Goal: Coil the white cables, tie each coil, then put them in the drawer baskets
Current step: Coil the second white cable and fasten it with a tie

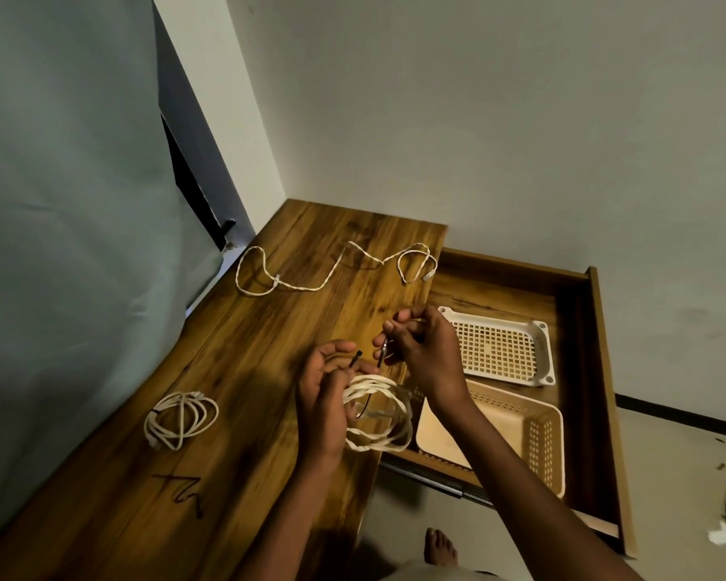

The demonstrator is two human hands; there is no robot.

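My left hand point(325, 396) grips a coiled white cable point(378, 417) just above the desk's right edge and pinches one end of a thin black tie point(355, 360). My right hand point(420, 350) pinches the tie's other end point(381, 357) a little above the coil. A tied white coil point(180, 419) lies on the desk at the left. One uncoiled white cable point(332, 266) sprawls across the far part of the desk. In the open drawer point(596, 371) sit a white basket point(539, 354) and a beige basket point(550, 438), both holding nothing that I can see.
The wooden desk point(248, 371) meets a curtain on the left and a wall behind. A spare black tie point(181, 490) lies near the desk's front. The drawer sticks out to the right over the floor, where a bare foot point(439, 547) stands.
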